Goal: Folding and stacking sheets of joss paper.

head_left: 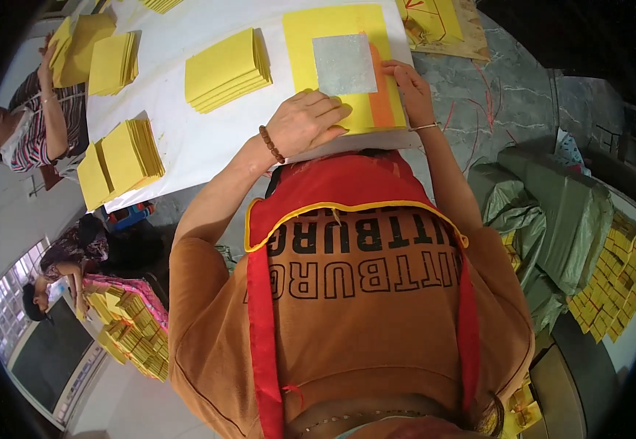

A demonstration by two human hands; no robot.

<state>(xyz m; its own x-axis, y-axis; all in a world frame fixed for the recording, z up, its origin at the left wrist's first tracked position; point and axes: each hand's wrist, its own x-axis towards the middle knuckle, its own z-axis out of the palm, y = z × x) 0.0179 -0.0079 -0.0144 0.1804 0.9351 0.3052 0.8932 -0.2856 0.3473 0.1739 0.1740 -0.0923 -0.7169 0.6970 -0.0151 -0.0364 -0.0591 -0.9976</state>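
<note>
Yellow paper [297, 47] lay at table's [201, 139] near-right corner — judged light, flexible, crease-prone; side edges suited holding. My left hand [307, 121], right hand [411, 88] touched it — gripping, I couldn't tell.

Top sheet [343, 64] on underlying paper [336, 22], right of paper bundle [223, 67], all on table [193, 139]

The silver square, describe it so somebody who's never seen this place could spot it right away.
Start at the big white table and find the yellow sheet where the wearer's left hand and right hand are. On it, partly over an orange strip, lies the flat silver square. Its mottled grey surface sets it apart from the yellow and orange around it.
</note>
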